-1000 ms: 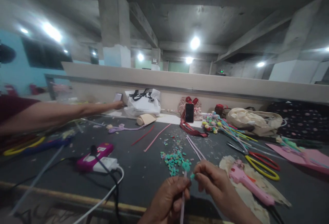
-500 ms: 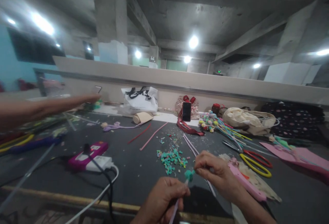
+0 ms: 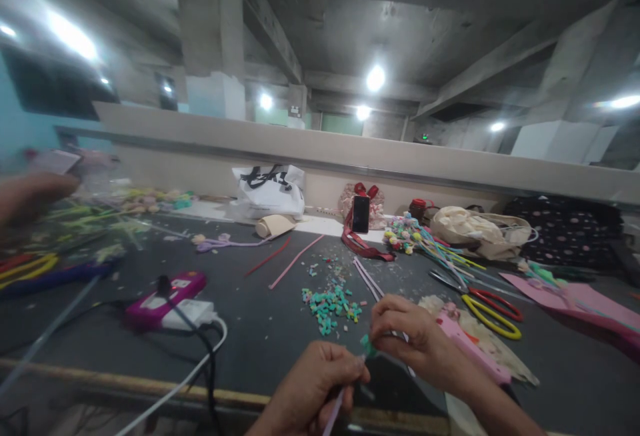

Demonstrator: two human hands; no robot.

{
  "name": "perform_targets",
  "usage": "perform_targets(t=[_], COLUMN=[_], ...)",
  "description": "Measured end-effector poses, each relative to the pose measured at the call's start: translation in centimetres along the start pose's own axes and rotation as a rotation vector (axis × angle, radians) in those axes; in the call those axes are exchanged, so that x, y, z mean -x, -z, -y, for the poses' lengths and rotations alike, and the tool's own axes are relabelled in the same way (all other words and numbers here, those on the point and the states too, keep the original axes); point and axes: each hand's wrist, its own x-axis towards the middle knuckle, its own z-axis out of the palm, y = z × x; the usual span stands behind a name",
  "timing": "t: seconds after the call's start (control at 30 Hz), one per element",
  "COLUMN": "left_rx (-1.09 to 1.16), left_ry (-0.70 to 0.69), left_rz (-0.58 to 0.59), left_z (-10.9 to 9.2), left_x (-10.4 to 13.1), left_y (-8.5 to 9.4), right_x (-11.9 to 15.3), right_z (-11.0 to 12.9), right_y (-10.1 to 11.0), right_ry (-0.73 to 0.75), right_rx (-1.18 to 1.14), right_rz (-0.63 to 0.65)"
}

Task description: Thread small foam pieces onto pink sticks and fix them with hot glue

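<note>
My left hand [image 3: 320,383] is closed around a pale lilac stem [image 3: 334,413] that looks like a pipe cleaner, just above the table's front edge. At the stem's upper end sits a small green cluster [image 3: 367,345], partly hidden by my fingers. My right hand [image 3: 415,339] pinches at this cluster with thumb and fingertips; any loose bit between them is too small to make out. Beyond both hands lies a pile of small green bits [image 3: 333,308] with a few pink and yellow ones. Pale lilac stems [image 3: 367,279] lie beside the right hand.
Right of my right hand lie a pink glue gun [image 3: 475,349] and scissors [image 3: 493,309] with red and yellow handles. A purple power strip [image 3: 167,296] with cables is at left. A phone [image 3: 361,214] leans at the back. Another person's hand [image 3: 40,196] reaches in at far left.
My right hand has moved slightly left onto the green cluster, covering more of it. My left hand keeps its grip. The other person's arm has drawn back to the left, holding something pale.
</note>
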Motion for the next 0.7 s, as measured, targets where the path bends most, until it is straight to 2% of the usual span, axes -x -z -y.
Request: perform_targets(t=[0.43,0.7], left_rx=[-0.025,-0.011], left_ry=[-0.022,-0.035], left_rz=[0.013,0.035], left_z=[0.02,0.19], left_x=[-0.08,-0.16], left_y=[0.18,0.37], right_x=[0.03,0.01], right_z=[0.33,0.28], right_y=[-0.41,-0.42], right_ry=[0.062,0.063], right_rx=[0.201,0.198], right_rz=[0.016,0.019])
